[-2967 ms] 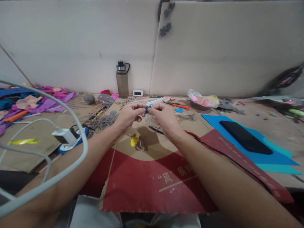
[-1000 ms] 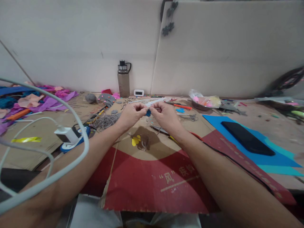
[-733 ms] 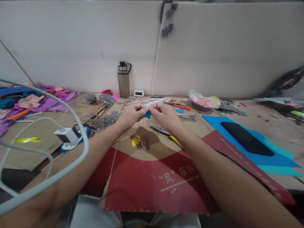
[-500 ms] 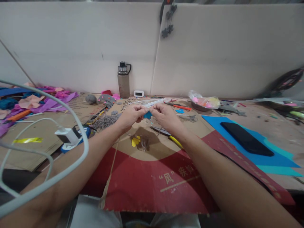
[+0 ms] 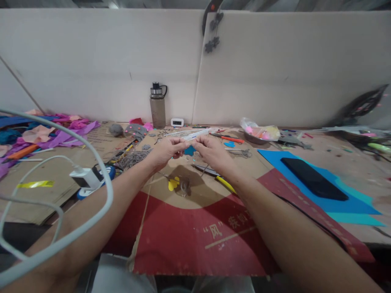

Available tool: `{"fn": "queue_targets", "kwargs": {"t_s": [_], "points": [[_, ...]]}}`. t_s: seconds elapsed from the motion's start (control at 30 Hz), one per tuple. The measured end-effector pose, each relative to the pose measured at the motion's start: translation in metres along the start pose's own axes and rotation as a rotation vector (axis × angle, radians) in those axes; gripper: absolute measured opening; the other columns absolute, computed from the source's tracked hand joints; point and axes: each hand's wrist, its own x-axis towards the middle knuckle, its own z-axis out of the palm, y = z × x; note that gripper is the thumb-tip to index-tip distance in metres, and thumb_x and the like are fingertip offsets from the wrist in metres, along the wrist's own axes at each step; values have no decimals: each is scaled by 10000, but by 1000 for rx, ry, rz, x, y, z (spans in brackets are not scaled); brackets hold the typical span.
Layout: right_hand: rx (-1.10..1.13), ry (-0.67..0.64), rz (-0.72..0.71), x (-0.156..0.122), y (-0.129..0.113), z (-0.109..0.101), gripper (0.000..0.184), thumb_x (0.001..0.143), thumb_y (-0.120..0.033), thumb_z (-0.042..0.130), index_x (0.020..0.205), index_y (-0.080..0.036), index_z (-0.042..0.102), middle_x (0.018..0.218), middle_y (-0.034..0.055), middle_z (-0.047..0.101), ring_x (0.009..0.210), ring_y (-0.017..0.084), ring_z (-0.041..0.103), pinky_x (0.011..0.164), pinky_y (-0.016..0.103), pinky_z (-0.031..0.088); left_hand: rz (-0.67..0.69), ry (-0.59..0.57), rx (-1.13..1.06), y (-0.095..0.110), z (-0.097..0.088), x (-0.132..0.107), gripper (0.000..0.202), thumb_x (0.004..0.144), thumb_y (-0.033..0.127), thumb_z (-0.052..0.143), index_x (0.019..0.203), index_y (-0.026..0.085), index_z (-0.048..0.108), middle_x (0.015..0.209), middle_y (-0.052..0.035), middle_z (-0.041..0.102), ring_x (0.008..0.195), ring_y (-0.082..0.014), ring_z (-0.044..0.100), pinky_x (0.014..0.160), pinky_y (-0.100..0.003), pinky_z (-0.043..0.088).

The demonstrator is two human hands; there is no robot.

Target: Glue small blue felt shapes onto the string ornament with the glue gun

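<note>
My left hand (image 5: pixel 166 151) and my right hand (image 5: pixel 211 151) meet above the middle of the cardboard-covered table, fingers pinched together. Between the fingertips they hold a small blue cut-out piece (image 5: pixel 190 151), which hangs just below the thumbs. Under the hands lie a yellow heart-shaped cut-out (image 5: pixel 172 183) and a small grey cut-out (image 5: pixel 184 187) on the brown and red cardboard (image 5: pixel 195 228). A yellow-handled tool (image 5: pixel 220 178) lies beside my right wrist.
A grey water bottle (image 5: pixel 157 106) and a small white clock (image 5: pixel 176 121) stand at the back wall. A black phone (image 5: pixel 313 177) rests on blue sheets (image 5: pixel 360 203) at the right. Purple and pink scraps (image 5: pixel 51 132) pile at the left, near a white charger (image 5: pixel 87 177) and cables.
The hands stayed together above the table, turning the small blue piece between the fingertips; it now hangs slightly lower. The view tilted down a little.
</note>
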Motion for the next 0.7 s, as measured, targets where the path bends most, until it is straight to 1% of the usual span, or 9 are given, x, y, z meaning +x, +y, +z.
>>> {"fn": "queue_targets", "kwargs": {"t_s": [0.1, 0.23, 0.4, 0.5, 0.6, 0.7], "points": [[-4, -9, 13, 1, 2, 2, 239, 826, -362, 448, 652, -197, 452, 543, -48, 395, 526, 102, 353, 522, 246, 267, 19, -20, 60, -1, -2, 2, 282, 716, 406, 661, 659, 140, 589, 557, 25, 510, 502, -59, 416, 488, -203, 271], [34, -32, 36, 0, 4, 6, 234, 814, -357, 464, 642, -200, 444, 537, -49, 390, 513, 98, 341, 513, 246, 265, 37, 8, 138, -3, -2, 3, 268, 716, 395, 638, 634, 148, 573, 526, 32, 483, 489, -66, 412, 490, -211, 284], [175, -24, 82, -1, 6, 6, 207, 804, -364, 486, 679, -200, 476, 524, -64, 334, 477, 86, 288, 483, 243, 242, 39, 47, 116, -5, -1, 3, 281, 724, 382, 632, 595, 148, 543, 515, 32, 451, 473, -61, 388, 473, -213, 268], [223, -62, 104, 0, 5, 3, 218, 806, -393, 489, 731, -191, 522, 533, -71, 307, 459, 78, 255, 459, 241, 220, 14, 53, 77, -5, -1, 2, 271, 723, 362, 638, 592, 144, 545, 517, 29, 453, 475, -60, 398, 471, -212, 270], [210, -73, 81, -1, 4, 1, 224, 778, -407, 546, 776, -184, 561, 562, -64, 366, 468, 75, 291, 460, 239, 234, -8, 54, 53, -4, -2, 2, 259, 719, 349, 636, 592, 138, 556, 519, 22, 468, 478, -61, 408, 471, -214, 270], [152, -69, 42, -1, 3, -1, 194, 757, -350, 585, 835, -174, 609, 582, -57, 418, 493, 77, 322, 486, 237, 261, -9, 37, 48, -3, -1, 1, 233, 718, 336, 630, 615, 133, 581, 527, 17, 482, 484, -62, 409, 473, -215, 270]]}}
